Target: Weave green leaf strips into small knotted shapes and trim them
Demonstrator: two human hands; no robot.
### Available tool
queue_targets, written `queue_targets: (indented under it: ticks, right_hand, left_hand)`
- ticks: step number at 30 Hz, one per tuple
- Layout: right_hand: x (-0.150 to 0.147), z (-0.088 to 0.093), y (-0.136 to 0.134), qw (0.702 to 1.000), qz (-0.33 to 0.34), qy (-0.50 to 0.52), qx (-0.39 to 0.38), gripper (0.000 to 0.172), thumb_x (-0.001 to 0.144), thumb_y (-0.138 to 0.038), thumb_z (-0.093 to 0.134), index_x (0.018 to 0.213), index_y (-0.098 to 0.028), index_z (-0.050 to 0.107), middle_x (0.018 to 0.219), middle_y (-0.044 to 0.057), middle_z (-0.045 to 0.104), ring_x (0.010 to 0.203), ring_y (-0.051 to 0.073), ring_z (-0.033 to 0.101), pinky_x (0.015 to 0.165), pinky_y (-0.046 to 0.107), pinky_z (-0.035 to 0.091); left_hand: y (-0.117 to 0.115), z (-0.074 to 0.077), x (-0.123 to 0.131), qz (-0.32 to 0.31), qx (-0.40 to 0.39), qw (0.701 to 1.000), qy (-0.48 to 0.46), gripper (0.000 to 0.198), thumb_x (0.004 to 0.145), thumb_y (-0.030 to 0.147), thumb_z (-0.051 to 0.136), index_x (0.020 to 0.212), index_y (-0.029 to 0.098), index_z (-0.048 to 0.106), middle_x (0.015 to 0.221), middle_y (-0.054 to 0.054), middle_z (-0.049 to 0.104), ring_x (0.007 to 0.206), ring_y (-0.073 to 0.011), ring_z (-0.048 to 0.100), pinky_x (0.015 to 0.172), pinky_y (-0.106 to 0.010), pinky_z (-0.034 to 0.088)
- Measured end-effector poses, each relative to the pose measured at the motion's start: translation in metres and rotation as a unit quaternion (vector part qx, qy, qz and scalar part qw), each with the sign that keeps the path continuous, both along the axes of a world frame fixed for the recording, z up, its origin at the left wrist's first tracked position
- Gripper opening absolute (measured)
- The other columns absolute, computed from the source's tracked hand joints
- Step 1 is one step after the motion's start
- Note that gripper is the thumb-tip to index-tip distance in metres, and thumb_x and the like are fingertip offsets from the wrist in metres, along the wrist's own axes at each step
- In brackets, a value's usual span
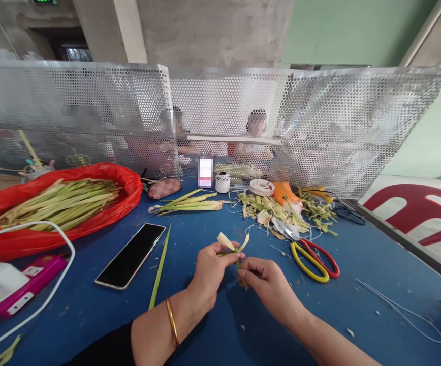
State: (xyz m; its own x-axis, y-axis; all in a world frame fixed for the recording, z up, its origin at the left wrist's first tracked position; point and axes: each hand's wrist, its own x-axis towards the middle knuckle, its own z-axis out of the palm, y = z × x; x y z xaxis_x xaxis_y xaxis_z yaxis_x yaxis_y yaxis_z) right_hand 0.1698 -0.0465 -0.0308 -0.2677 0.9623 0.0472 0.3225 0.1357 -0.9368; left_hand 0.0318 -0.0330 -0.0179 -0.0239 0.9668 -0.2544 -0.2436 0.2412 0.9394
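Over the blue table, my left hand point(210, 269) pinches a small piece of folded leaf strips point(226, 241), pale at the upper ends and green lower down. My right hand point(268, 285) is closed on the green lower end of the same piece, just right of and below the left fingers. Part of the piece is hidden by the fingers. To the right lie scissors point(312, 256) with one yellow and one red handle, their blades among leaf scraps. One long green leaf strip point(161, 267) rests left of my left hand.
A red plastic bag point(129, 183) holds many long leaf strips. Nearby are a phone point(131, 256), a purple power strip point(37, 282) with a white cable, a leaf bundle point(190, 204), scraps point(281, 218), a tape roll point(261, 187) and wire point(399, 307). Behind stands a perforated metal screen point(220, 96).
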Motion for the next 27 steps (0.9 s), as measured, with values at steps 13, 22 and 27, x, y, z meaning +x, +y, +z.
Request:
queue_targets:
  ticks: [13, 22, 27]
  right_hand:
    - [0.025, 0.013, 0.019, 0.991, -0.105, -0.027, 0.075, 0.028, 0.084, -0.043, 0.053, 0.067, -0.021, 0.059, 0.065, 0.001, 0.064, 0.066, 0.019, 0.055, 0.065, 0.028, 0.039]
    - [0.026, 0.018, 0.019, 0.989, -0.101, -0.002, 0.109, 0.026, 0.083, -0.043, 0.058, 0.074, -0.02, 0.064, 0.067, 0.002, 0.064, 0.069, 0.02, 0.059, 0.067, 0.03, 0.044]
    - [0.023, 0.015, 0.022, 0.967, -0.161, 0.195, -0.043, 0.046, 0.067, -0.053, 0.073, 0.096, -0.018, 0.065, 0.074, 0.002, 0.067, 0.067, 0.018, 0.064, 0.071, 0.032, 0.049]
  left_hand:
    - [0.006, 0.018, -0.021, -0.123, -0.014, 0.991, -0.042, 0.049, 0.075, 0.055, 0.063, 0.099, 0.014, 0.071, 0.092, -0.012, 0.072, 0.081, -0.0203, 0.066, 0.071, -0.028, 0.049]
    - [0.004, 0.016, -0.011, -0.101, 0.021, 0.993, 0.05, 0.022, 0.059, 0.03, 0.079, 0.071, 0.013, 0.07, 0.059, -0.001, 0.063, 0.058, -0.0116, 0.056, 0.061, -0.024, 0.043]
    - [-0.001, 0.012, -0.005, -0.033, 0.037, 0.998, 0.032, 0.019, 0.062, 0.028, 0.076, 0.075, 0.015, 0.07, 0.063, -0.001, 0.066, 0.066, -0.0144, 0.062, 0.067, -0.025, 0.046]
